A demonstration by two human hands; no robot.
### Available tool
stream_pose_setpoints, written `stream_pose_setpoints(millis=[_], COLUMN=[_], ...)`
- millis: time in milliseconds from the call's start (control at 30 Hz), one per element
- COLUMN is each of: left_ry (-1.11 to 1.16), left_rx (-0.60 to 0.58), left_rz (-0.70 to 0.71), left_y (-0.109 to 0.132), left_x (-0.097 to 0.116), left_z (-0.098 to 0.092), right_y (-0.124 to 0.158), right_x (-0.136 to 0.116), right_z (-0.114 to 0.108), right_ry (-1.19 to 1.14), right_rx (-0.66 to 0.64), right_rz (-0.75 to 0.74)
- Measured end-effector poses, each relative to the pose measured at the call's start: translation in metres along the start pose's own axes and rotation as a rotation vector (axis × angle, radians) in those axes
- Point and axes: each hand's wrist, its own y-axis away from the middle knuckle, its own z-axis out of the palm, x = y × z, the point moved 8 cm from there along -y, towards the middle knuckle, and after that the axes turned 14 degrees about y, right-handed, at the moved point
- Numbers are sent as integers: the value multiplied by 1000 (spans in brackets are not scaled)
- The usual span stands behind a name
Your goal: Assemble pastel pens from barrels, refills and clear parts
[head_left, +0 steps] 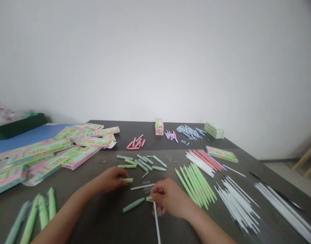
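My left hand [112, 179] has its fingers closed on a light green pen cap [129, 180], whose end sticks out to the right. My right hand [168, 198] pinches a thin white pen refill [156, 225] that points down toward me. A short light green piece [148, 199] shows at the fingertips of that hand; whether it is joined to the refill, I cannot tell. Between the hands lie a darker green pen barrel [133, 205], another white refill [140, 186] and small clear plastic bits [146, 183]. More clear plastic shows under my right fingers.
Green caps [145, 162] lie ahead, with light green pen barrels [196, 184] and white refills [238, 203] to the right. Printed boxes [56, 149] cover the left. Pink pieces [136, 143], purple pieces [171, 136], blue pieces [191, 132] and stacked boxes [159, 127] are farther back.
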Motion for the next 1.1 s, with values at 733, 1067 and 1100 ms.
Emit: stream_pose_setpoints(millis=[733,1067,1100], left_ry=[157,-46,-38], left_rx=[-164,-125,-119], left_rz=[-1,158,168], left_y=[6,22,22], left_x=[18,68,72], left_z=[21,48,51], right_y=[18,-5,-6], right_x=[-15,-10,-9], right_z=[39,29,31], right_ry=[486,-717,-762], right_rx=[175,6,-11], right_rz=[-48,83,85])
